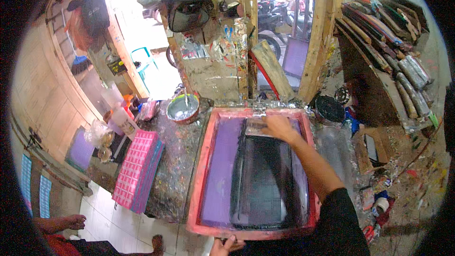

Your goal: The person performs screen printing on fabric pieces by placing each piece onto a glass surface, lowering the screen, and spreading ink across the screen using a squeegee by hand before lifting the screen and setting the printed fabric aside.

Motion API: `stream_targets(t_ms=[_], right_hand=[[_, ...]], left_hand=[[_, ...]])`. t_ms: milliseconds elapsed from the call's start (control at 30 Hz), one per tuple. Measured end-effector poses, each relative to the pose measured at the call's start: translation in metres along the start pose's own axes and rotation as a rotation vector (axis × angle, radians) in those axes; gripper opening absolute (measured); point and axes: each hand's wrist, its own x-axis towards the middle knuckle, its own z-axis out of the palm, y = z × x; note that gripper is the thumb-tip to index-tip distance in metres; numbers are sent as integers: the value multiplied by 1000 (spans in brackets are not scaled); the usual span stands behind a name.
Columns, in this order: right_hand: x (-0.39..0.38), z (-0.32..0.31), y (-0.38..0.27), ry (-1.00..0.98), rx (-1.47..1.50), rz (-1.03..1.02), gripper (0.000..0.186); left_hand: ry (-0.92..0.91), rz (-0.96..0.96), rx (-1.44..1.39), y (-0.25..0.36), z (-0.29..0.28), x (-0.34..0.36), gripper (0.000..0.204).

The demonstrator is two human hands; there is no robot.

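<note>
A screen printing frame [201,170] of red-painted wood lies on the work table, its purple mesh [222,161] partly coated with wet black ink [270,180]. Near the frame's far end, my right hand [280,128] is closed on a squeegee [256,127], which rests across the mesh at the top of the inked strip. At the near edge, my left hand [226,245] grips the frame's wooden rail, its lower part cut off by the picture's edge. Whatever lies under the screen is hidden.
Left of the frame sits a stack of folded pink checked cloth [137,159]. Behind it stand a bowl of grey paste [183,108] and a bottle [124,122]. A black tub [330,109] is at right. Another person's hand [72,221] shows lower left.
</note>
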Motion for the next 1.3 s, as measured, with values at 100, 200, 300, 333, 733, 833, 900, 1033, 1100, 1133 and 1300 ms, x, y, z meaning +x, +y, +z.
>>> stream_targets(t_ms=[100, 200, 300, 333, 733, 833, 900, 1033, 1100, 1133, 1300], right_hand=[[28, 21, -4, -10, -80, 68, 47], [-9, 13, -27, -126, -18, 182, 46], [-80, -3, -88, -147, 32, 171, 43], [-109, -9, -116, -163, 76, 152, 38], [-241, -133, -254, -83, 238, 196, 43], [-240, -160, -266, 254, 64, 311, 53], [-221, -187, -257, 402, -28, 260, 51], [-153, -249, -217, 547, -75, 173, 49], [-120, -281, -203, 566, -133, 178, 48], [-106, -293, -193, 568, -191, 213, 47], [-61, -333, -169, 503, -130, 236, 58]], left_hand=[[69, -70, 95, 3, -3, -14, 53], [0, -130, 239, 1, -14, -8, 50], [-55, -189, 112, -3, -14, -17, 47], [-58, -202, 91, -4, -15, -22, 47], [-182, 169, -79, 7, -10, -21, 33], [-251, 320, 22, 19, -15, -27, 46], [-140, 572, -32, 64, 10, -33, 47], [140, 817, -68, 144, 78, 3, 39], [-95, 361, -807, 197, 121, 18, 34], [-175, 477, -652, 218, 139, 11, 31], [-556, 219, -738, 257, 145, 64, 22]])
